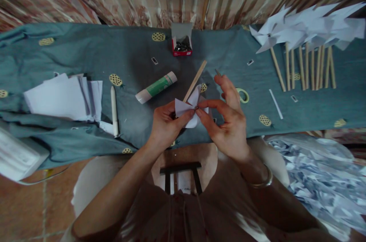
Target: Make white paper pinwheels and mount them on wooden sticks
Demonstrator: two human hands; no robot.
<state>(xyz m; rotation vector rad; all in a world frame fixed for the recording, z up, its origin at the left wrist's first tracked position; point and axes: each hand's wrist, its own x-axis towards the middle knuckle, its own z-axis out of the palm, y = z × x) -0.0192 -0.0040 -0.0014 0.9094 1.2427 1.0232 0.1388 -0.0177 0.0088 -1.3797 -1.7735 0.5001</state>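
My left hand (166, 123) is closed on a small white paper pinwheel (193, 99), thumb near its middle. Behind the pinwheel a flat wooden stick (196, 79) sticks out away from me; whether the two are joined is hidden. My right hand (228, 123) pinches a small shiny metal pin (196, 108) between thumb and forefinger at the pinwheel's centre. Its other fingers are raised. Beneath that hand lie scissors with a pale green handle (243, 95), mostly covered, only a tip showing past the fingers.
A glue stick (156, 87) lies left of centre, behind it an open red box (182, 46) of metal pins. White paper sheets (61, 97) and a white pen-like tool (114, 112) are at left. Finished pinwheels (303, 30) on sticks lie right, above a bag of paper pieces (323, 181).
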